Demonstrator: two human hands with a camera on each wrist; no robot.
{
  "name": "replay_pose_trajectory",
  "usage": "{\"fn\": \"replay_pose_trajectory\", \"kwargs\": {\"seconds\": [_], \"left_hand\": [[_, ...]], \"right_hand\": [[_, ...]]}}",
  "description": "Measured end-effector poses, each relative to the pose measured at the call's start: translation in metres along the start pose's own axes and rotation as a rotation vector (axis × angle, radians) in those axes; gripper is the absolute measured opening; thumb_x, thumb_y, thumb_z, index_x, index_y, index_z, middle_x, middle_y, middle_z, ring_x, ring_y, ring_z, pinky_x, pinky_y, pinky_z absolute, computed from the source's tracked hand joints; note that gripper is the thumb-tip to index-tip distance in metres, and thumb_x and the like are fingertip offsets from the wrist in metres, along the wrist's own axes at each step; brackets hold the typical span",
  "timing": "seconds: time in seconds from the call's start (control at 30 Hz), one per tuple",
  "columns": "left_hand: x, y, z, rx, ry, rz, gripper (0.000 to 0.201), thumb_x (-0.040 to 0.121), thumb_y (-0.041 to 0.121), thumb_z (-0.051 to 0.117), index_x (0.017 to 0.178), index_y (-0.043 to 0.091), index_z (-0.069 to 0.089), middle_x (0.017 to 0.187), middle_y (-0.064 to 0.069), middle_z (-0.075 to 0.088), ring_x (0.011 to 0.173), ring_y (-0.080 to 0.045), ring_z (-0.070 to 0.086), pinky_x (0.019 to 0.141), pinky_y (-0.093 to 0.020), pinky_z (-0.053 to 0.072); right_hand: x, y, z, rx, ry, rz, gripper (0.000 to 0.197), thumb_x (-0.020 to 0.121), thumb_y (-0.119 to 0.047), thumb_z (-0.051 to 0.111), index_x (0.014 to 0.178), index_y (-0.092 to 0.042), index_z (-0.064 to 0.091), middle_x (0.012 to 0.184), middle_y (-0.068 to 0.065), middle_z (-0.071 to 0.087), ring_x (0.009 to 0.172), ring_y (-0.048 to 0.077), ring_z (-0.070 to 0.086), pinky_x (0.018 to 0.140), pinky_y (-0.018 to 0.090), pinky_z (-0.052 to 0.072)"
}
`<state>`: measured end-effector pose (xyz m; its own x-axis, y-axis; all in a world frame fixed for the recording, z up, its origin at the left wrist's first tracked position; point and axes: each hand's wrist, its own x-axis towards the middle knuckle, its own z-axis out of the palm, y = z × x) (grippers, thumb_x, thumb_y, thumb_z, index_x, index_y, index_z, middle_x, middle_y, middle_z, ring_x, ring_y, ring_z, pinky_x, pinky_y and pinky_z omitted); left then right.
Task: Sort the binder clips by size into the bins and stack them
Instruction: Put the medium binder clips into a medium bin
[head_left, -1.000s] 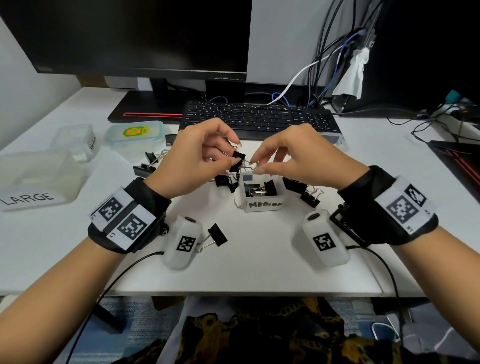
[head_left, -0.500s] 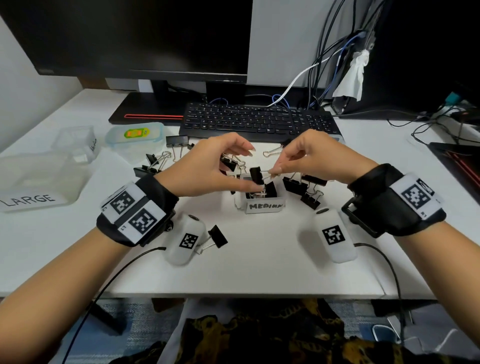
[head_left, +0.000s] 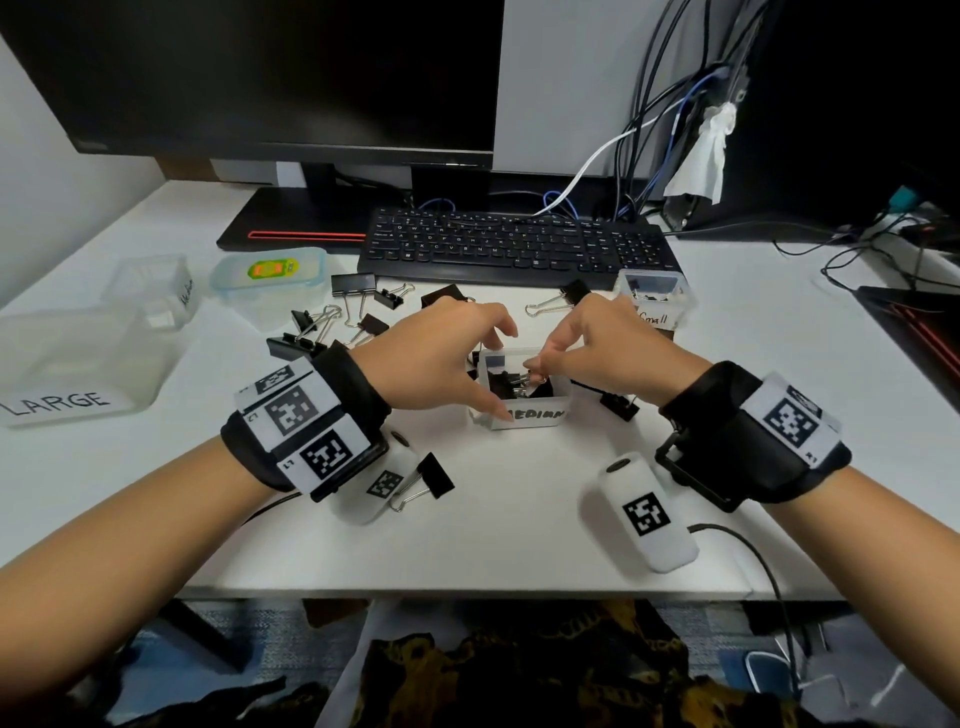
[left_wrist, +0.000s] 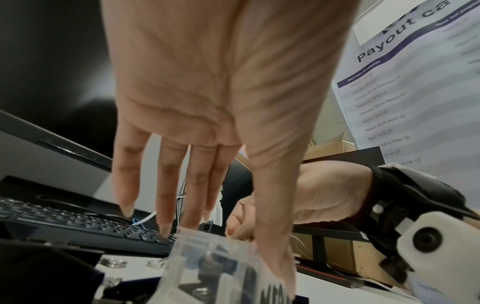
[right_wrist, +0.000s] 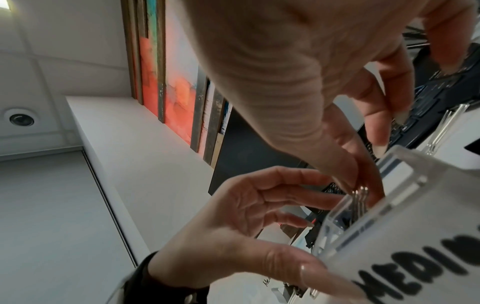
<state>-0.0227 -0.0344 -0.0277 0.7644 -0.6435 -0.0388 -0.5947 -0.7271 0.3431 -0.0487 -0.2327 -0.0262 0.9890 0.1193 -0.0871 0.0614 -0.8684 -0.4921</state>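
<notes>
The clear MEDIUM bin (head_left: 535, 417) stands mid-desk and has black clips inside. My left hand (head_left: 488, 375) steadies it, thumb on the labelled front and fingers reaching down behind the far wall. My right hand (head_left: 535, 367) pinches the silver wire handles of a black binder clip (head_left: 511, 383) that sits down inside the bin. The right wrist view shows those handles (right_wrist: 359, 194) squeezed together at the bin rim (right_wrist: 405, 185), with the left thumb (right_wrist: 311, 273) on the front. The left wrist view shows the left hand's fingers (left_wrist: 166, 197) hanging nearly straight over the bin (left_wrist: 207, 265).
Several loose black clips (head_left: 358, 306) lie behind the left hand; one more (head_left: 428, 482) is near the left wrist and another (head_left: 618, 406) beside the bin. The Small bin (head_left: 655, 299) stands back right, the LARGE bin (head_left: 72, 364) far left. A keyboard (head_left: 519, 249) lies behind.
Both hands came down from above the bin. The right hand lowered the clip into the MEDIUM bin; the left hand left the clip and took hold of the bin.
</notes>
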Motion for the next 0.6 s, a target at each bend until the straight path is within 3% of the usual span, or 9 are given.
{"fn": "replay_pose_trajectory", "kwargs": {"seconds": [0.07, 0.13, 0.2, 0.4, 0.6], "left_hand": [[0.000, 0.000, 0.000, -0.009, 0.003, 0.001, 0.080, 0.063, 0.055, 0.081, 0.129, 0.023, 0.048, 0.119, 0.007, 0.061, 0.114, -0.015, 0.050, 0.095, -0.039, 0.046], [0.000, -0.001, 0.000, -0.018, 0.004, -0.002, 0.080, 0.063, 0.055, 0.081, 0.129, 0.023, 0.048, 0.120, 0.006, 0.062, 0.115, -0.015, 0.050, 0.095, -0.039, 0.046], [0.001, -0.001, 0.000, -0.022, 0.003, -0.006, 0.081, 0.062, 0.056, 0.081, 0.128, 0.023, 0.048, 0.119, 0.006, 0.062, 0.116, -0.015, 0.050, 0.095, -0.039, 0.046], [0.001, -0.001, 0.000, -0.032, -0.007, -0.019, 0.084, 0.060, 0.059, 0.081, 0.128, 0.024, 0.048, 0.120, 0.007, 0.062, 0.117, -0.015, 0.051, 0.096, -0.038, 0.046], [0.003, -0.002, 0.000, -0.060, -0.005, -0.028, 0.081, 0.058, 0.056, 0.083, 0.125, 0.026, 0.049, 0.118, 0.008, 0.061, 0.116, -0.013, 0.051, 0.095, -0.035, 0.046]], "right_hand": [[-0.004, -0.004, 0.000, -0.045, 0.005, 0.012, 0.021, 0.084, -0.045, 0.070, 0.078, -0.027, 0.080, 0.082, -0.010, 0.053, 0.121, 0.026, 0.032, 0.103, 0.045, 0.032], [-0.006, -0.007, 0.002, -0.094, 0.031, 0.021, 0.022, 0.081, -0.046, 0.072, 0.079, -0.026, 0.079, 0.105, -0.003, 0.054, 0.122, 0.026, 0.032, 0.099, 0.043, 0.033], [-0.007, -0.011, 0.003, -0.157, 0.071, 0.024, 0.023, 0.078, -0.048, 0.074, 0.079, -0.025, 0.077, 0.115, 0.001, 0.050, 0.120, 0.025, 0.033, 0.097, 0.043, 0.034], [-0.007, -0.012, 0.003, -0.205, 0.238, -0.012, 0.034, 0.057, -0.055, 0.085, 0.067, -0.026, 0.072, 0.106, -0.003, 0.047, 0.109, 0.023, 0.039, 0.093, 0.045, 0.040], [-0.007, -0.006, -0.001, -0.191, 0.120, 0.005, 0.034, 0.058, -0.049, 0.087, 0.077, -0.027, 0.071, 0.110, -0.002, 0.044, 0.113, 0.022, 0.036, 0.093, 0.042, 0.037]]}}
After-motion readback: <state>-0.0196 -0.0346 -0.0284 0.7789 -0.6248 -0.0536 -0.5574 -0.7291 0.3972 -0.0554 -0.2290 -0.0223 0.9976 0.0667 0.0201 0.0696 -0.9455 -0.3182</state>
